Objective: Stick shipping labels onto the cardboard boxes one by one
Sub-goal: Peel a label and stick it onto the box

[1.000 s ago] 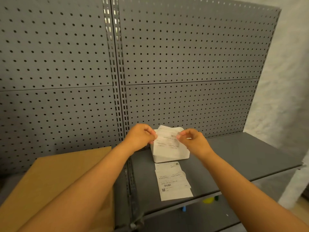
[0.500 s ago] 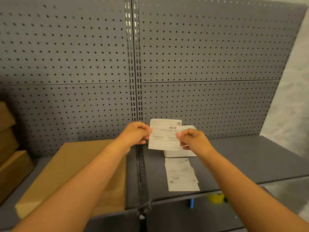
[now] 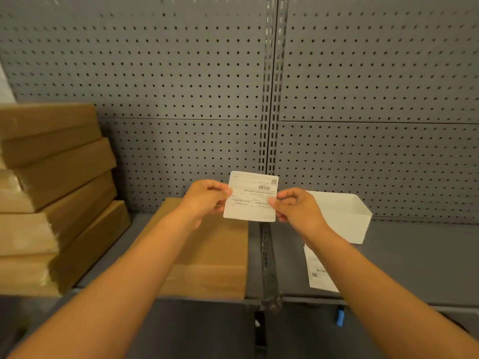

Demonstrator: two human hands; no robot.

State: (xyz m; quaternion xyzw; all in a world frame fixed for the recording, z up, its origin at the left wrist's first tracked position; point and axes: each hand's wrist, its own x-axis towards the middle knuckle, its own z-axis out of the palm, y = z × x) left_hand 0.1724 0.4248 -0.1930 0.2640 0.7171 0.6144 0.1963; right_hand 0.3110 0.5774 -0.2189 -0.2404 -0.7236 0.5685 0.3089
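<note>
We hold one white rectangular shipping label point(image 3: 251, 196) up in front of the grey perforated back panel point(image 3: 181, 73), printed side toward us with the text upside down; the left hand point(image 3: 204, 199) pinches its left edge and the right hand point(image 3: 295, 207) pinches its right edge, thumbs on the printed face. Compared with half a second ago, the view has swung left: the label now sits over the far right corner of the flat brown cardboard box point(image 3: 207, 255) lying on the grey metal shelf point(image 3: 414, 255), not in front of the white open-topped paper box point(image 3: 344, 216), which is now well to the right of our right hand. A leaning stack of brown cardboard boxes point(image 3: 51, 190) at the left, only partly seen before, now shows in full. The loose white labels point(image 3: 317, 270) on the shelf are now partly hidden behind our right forearm. Both pinches look unchanged, and the label stays off the box surface
</note>
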